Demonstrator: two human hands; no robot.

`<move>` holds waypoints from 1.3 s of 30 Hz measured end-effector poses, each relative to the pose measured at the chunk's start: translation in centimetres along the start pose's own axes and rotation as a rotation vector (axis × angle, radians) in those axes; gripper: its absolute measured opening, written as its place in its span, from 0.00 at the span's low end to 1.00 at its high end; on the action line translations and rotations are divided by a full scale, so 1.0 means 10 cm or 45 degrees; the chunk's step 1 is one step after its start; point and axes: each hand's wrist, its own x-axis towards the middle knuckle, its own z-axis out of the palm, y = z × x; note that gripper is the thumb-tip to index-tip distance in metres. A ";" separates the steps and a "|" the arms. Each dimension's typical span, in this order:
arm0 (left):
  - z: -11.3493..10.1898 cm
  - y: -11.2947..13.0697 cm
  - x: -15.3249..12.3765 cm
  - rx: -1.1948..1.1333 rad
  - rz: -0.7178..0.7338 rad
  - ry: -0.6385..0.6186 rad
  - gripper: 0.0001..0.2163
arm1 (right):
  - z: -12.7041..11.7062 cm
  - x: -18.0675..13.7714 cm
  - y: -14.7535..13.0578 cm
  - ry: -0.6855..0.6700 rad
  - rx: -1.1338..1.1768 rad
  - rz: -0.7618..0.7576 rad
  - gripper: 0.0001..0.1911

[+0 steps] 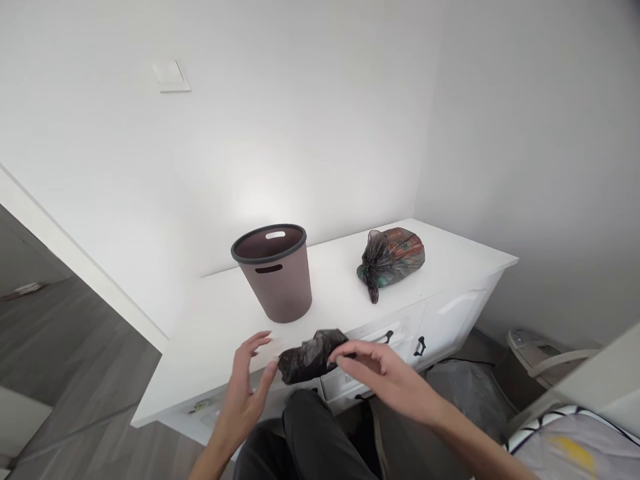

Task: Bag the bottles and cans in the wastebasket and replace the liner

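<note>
A crumpled black plastic bag [311, 357] hangs over the front edge of the white cabinet top. Its right end is pinched between the thumb and fingers of my right hand [393, 380]. At the other end, my left hand [246, 387] has its fingers spread, with the thumb tip at or very near the plastic. Behind my left hand an upright mauve trash bin [283, 290] with a dark rim and slot handles stands on the cabinet. Farther right lies a knotted, see-through dark trash bag [395, 257] with reddish and green contents.
The white cabinet [335, 283] has black handles and stands against the wall, below a light switch [171, 77]. A lidded grey container [535, 353] is on the floor at right, near a pale padded item [565, 447]. My legs [320, 433] are close to the cabinet front.
</note>
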 end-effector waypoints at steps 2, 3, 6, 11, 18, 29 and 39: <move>0.04 0.34 -0.06 -0.075 0.135 -0.198 0.22 | -0.08 -0.02 -0.18 0.057 0.189 -0.027 0.19; 0.04 0.50 -0.06 -0.117 0.153 -0.303 0.21 | -0.11 -0.01 -0.24 0.100 0.250 -0.038 0.19; 0.04 0.80 -0.04 -0.194 0.110 -0.516 0.18 | -0.15 0.05 -0.26 0.251 0.316 -0.021 0.19; 0.07 0.78 -0.06 -0.167 0.027 -0.298 0.19 | -0.02 0.00 -0.12 0.533 0.252 -0.047 0.29; 0.08 0.79 -0.16 -0.067 0.078 -0.150 0.19 | 0.37 -0.12 -0.13 0.382 0.237 -0.033 0.41; -0.34 0.03 -0.16 -0.332 -0.385 0.085 0.23 | 0.25 0.01 0.08 0.776 0.468 0.289 0.35; -0.68 0.12 -0.08 -0.167 -0.264 0.292 0.22 | 0.26 0.05 -0.18 0.654 0.350 0.250 0.37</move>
